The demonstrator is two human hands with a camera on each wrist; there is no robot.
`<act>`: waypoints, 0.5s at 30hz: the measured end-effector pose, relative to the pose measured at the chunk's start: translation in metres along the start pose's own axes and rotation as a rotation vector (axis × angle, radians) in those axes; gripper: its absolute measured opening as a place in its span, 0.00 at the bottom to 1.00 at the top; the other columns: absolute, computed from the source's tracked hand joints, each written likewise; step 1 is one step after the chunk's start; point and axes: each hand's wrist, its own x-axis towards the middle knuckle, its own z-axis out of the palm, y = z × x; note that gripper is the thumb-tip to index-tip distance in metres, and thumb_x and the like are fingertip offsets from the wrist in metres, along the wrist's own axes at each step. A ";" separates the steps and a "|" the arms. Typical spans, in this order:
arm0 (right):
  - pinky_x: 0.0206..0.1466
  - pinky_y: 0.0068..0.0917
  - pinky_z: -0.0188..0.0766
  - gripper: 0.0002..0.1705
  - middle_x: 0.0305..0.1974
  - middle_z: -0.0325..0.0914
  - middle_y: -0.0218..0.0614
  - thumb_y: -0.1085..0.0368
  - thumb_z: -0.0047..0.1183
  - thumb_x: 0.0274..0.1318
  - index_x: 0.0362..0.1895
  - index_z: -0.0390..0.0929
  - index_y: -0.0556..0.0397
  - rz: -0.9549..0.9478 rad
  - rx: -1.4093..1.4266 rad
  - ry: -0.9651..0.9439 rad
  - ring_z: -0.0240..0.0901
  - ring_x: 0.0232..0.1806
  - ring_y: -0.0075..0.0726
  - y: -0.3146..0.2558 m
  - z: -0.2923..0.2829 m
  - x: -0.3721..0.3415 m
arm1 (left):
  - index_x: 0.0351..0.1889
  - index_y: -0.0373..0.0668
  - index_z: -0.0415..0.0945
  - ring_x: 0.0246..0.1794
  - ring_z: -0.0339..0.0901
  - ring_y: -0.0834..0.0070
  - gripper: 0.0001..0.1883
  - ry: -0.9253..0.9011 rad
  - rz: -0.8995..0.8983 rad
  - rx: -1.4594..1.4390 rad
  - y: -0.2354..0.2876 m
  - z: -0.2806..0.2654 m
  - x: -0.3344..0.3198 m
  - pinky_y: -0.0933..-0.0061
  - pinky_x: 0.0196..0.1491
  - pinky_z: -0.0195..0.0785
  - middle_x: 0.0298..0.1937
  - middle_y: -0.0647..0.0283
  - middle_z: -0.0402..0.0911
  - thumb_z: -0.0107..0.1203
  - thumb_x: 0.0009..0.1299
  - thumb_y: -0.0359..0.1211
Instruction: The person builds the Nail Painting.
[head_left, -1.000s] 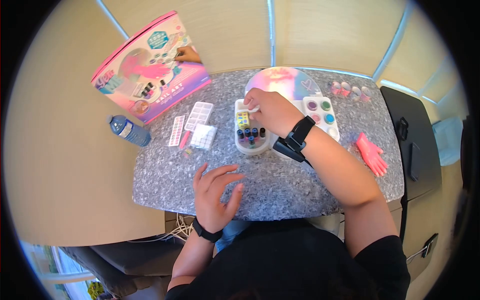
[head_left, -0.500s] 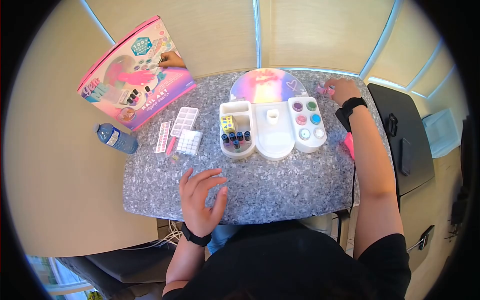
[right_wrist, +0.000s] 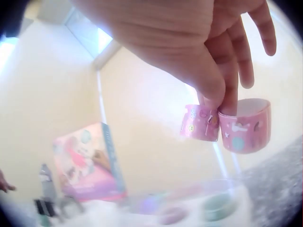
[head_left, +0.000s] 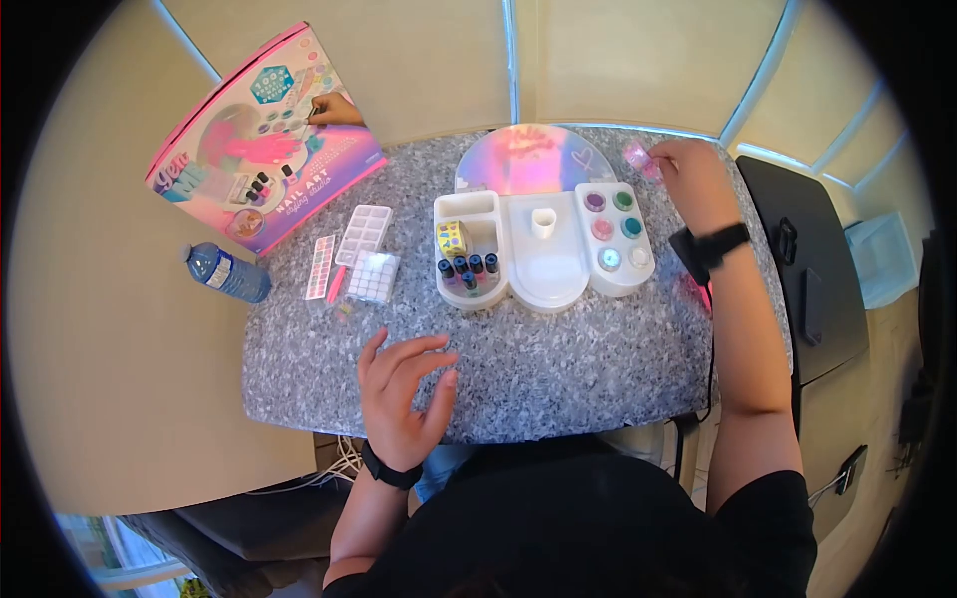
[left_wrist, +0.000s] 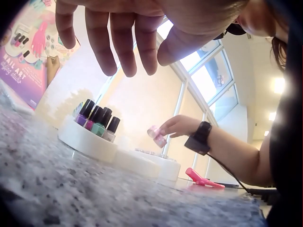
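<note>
My right hand (head_left: pixel 698 184) is at the back right of the table. Between thumb and fingertips it pinches two pink rolls (right_wrist: pixel 246 127) printed with small pictures, side by side and lifted above the tabletop. My left hand (head_left: pixel 404 389) is held near the front edge with fingers loosely bent and nothing in them. Ahead of it stands a white nail art station (head_left: pixel 548 274) with a mirror-like back panel (head_left: pixel 533 164). Its left tray holds several nail polish bottles (head_left: pixel 469 267) and a yellow patterned roll (head_left: pixel 452 237); its right part carries several round glitter pots (head_left: pixel 602 229).
A tall nail art box (head_left: pixel 264 149) and a water bottle (head_left: pixel 227 273) stand at the left. Near them lie a white compartment tray (head_left: pixel 365 234), a sticker sheet (head_left: pixel 319 267) and a bag of white cubes (head_left: pixel 373 277). A pink hand form (left_wrist: pixel 201 178) lies partly behind my right forearm.
My right hand has gone from the station's left tray to the back right and picked up two pink rolls there. My left hand has kept its pose.
</note>
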 end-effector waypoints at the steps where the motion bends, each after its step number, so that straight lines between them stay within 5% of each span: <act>1: 0.58 0.54 0.81 0.08 0.41 0.90 0.50 0.69 0.62 0.68 0.41 0.94 0.52 -0.079 0.053 0.050 0.85 0.51 0.61 -0.033 -0.025 -0.014 | 0.49 0.48 0.90 0.61 0.88 0.63 0.10 0.006 -0.001 0.001 0.002 0.000 0.001 0.43 0.83 0.60 0.57 0.62 0.93 0.69 0.71 0.26; 4: 0.69 0.54 0.76 0.10 0.42 0.89 0.40 0.72 0.64 0.56 0.41 0.92 0.45 -0.241 0.189 -0.071 0.82 0.57 0.58 -0.098 -0.066 -0.059 | 0.47 0.47 0.89 0.61 0.89 0.61 0.10 0.000 0.011 -0.004 0.003 0.002 0.005 0.41 0.82 0.62 0.55 0.60 0.94 0.67 0.71 0.25; 5: 0.84 0.68 0.63 0.19 0.48 0.90 0.37 0.78 0.65 0.55 0.48 0.92 0.41 -0.364 0.172 -0.127 0.81 0.64 0.58 -0.107 -0.063 -0.080 | 0.47 0.47 0.89 0.60 0.89 0.61 0.10 -0.011 0.021 -0.011 0.004 0.003 0.007 0.42 0.82 0.62 0.54 0.61 0.94 0.67 0.71 0.25; 6: 0.90 0.74 0.54 0.18 0.51 0.90 0.30 0.76 0.64 0.55 0.46 0.93 0.38 -0.341 0.117 -0.206 0.80 0.68 0.52 -0.129 -0.066 -0.097 | 0.47 0.47 0.89 0.60 0.89 0.61 0.10 -0.012 0.024 -0.012 0.005 0.004 0.008 0.42 0.82 0.62 0.54 0.61 0.94 0.67 0.71 0.25; 12: 0.90 0.83 0.49 0.10 0.45 0.85 0.26 0.63 0.62 0.60 0.45 0.89 0.46 -0.503 -0.051 -0.448 0.75 0.71 0.41 -0.162 -0.047 -0.167 | 0.48 0.52 0.90 0.56 0.90 0.68 0.09 -0.084 0.089 -0.056 0.013 0.014 0.014 0.46 0.82 0.59 0.54 0.68 0.93 0.72 0.72 0.29; 15: 0.87 0.82 0.53 0.09 0.40 0.83 0.29 0.61 0.61 0.65 0.45 0.89 0.45 -0.481 0.019 -0.318 0.76 0.69 0.44 -0.163 -0.041 -0.174 | 0.46 0.51 0.90 0.58 0.90 0.66 0.08 -0.133 0.104 -0.067 0.018 0.018 0.017 0.44 0.83 0.59 0.53 0.67 0.94 0.71 0.71 0.27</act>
